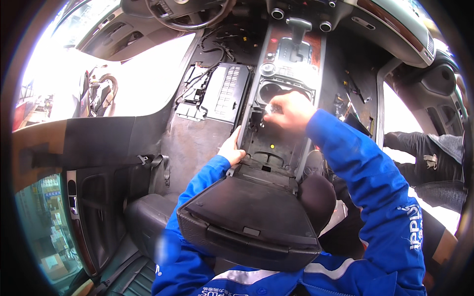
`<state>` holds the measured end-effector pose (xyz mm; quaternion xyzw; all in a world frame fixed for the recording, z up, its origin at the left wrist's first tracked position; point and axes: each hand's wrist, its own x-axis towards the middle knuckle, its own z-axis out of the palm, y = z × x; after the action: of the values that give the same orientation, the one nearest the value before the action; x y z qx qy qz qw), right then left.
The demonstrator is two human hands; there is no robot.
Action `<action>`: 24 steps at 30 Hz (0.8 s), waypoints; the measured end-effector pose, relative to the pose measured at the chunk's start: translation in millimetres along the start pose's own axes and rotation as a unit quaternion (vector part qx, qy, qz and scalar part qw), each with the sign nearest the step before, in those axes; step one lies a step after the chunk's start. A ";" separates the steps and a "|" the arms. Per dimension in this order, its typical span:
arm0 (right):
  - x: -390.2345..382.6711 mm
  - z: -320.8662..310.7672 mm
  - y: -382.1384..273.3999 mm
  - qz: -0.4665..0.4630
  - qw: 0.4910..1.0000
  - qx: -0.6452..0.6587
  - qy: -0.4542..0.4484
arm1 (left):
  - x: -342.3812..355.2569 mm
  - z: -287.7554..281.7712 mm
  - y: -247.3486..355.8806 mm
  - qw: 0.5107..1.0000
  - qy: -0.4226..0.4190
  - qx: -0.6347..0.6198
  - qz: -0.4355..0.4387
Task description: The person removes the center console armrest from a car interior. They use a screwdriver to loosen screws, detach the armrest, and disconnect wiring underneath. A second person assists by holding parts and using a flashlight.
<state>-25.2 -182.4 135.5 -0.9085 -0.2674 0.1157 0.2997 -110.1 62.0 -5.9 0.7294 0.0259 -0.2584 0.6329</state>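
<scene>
The centre console (296,70) stood beside the grey carpet (186,143), lid (247,217) open; it looked stiff and fairly heavy with crackable trim, best held by both side walls. The left hand (232,149) lay against its left side, the right hand (292,111) curled over its bin (281,143); I couldn't tell what either gripped.

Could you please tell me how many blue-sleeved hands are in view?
2: the left hand is at the left side of the centre console; the right hand is over its open compartment. Neither whole hand is hidden, but some fingers are.
</scene>
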 end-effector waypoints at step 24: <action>18.8 38.9 3.2 0.034 0.998 -0.020 -0.042 | 0.4 -2.9 -3.7 0.995 0.035 0.087 0.024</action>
<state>-22.7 -155.4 101.8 -0.9172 -0.2512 0.1585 0.2654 -110.1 65.4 -9.3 0.7911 0.0081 -0.2185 0.5713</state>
